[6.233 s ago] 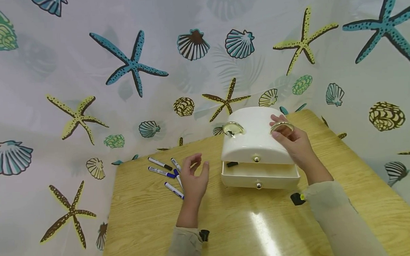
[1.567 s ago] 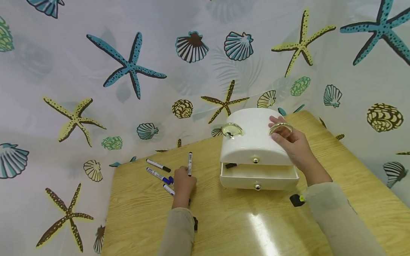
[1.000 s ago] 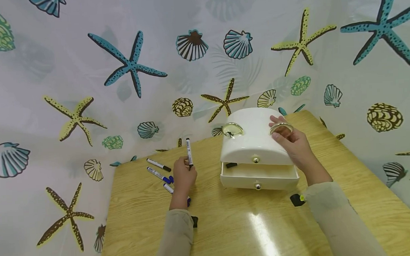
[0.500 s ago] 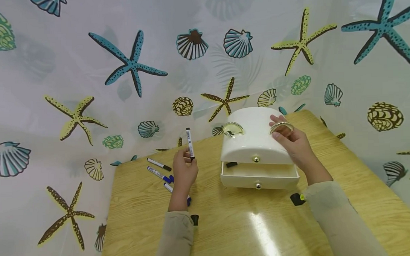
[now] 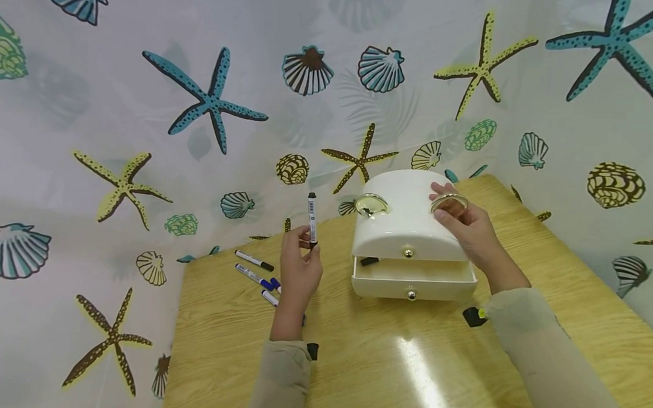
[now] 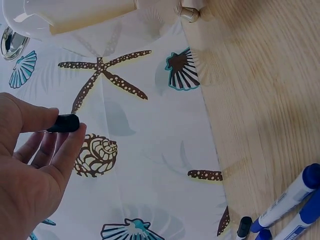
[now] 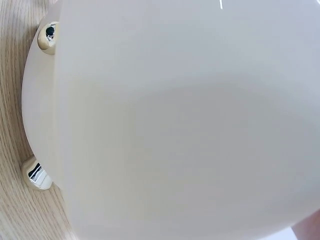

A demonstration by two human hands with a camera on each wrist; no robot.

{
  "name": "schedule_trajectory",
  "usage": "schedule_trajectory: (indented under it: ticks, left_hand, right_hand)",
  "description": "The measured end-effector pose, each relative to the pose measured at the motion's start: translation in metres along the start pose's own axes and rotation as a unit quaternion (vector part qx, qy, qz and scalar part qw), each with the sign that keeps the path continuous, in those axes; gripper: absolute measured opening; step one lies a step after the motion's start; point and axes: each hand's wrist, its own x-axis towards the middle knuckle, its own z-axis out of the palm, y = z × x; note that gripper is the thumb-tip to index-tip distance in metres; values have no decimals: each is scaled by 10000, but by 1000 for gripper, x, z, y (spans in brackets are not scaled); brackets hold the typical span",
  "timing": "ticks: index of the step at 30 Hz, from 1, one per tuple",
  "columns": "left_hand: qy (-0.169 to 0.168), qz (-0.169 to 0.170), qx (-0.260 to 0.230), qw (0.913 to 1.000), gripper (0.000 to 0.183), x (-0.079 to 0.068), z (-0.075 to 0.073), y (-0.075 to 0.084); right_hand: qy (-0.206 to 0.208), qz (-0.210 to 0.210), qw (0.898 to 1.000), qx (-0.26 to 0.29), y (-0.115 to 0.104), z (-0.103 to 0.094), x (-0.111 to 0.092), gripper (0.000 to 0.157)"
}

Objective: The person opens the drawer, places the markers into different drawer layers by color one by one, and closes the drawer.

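My left hand [image 5: 302, 271] pinches a black-capped marker [image 5: 312, 219] between thumb and fingers, held nearly upright above the table, left of a white drawer box [image 5: 404, 207]. In the left wrist view, only the dark end of the marker [image 6: 65, 123] shows between thumb and fingertips. My right hand [image 5: 470, 226] grips the gold ring [image 5: 449, 201] on the right of the box's rounded top. The lower drawer [image 5: 416, 289] stands pulled out, and a black marker end [image 5: 369, 261] shows inside it. In the right wrist view, the box's white side [image 7: 185, 125] hides nearly everything.
Several markers with black or blue caps, among them a blue one [image 5: 253, 277], lie on the wooden table [image 5: 218, 352] at the left. My left forearm partly covers some. A curtain [image 5: 239, 189] printed with starfish and shells hangs behind the table.
My left hand, empty at first, has taken a marker from the group and lifted it, bringing it upright and slightly right. My right hand has stayed on the ring; the drawer has not moved.
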Motion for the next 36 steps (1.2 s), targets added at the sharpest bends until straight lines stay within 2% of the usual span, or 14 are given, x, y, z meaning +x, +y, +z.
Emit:
schedule_trajectory:
  ticks: [5,11,21,36]
  left_hand:
    - [43,406,-77,9991,42,-1,3,5]
    - [-60,636,-164,9978,42,-4,5,15]
    - [-174,944,-208,9952,43,-9,15,30]
    - [-334,1236,-506,9905,40,-16,19,41]
  right_hand:
    - [0,-81,10000,57,3,0,1,19]
    - [-30,-73,10000,-7,3,-2,1,21]
    - [-48,-33,9999,94,2,-1,2,19]
    - [-58,-40,9999,90,4,-1,2,19]
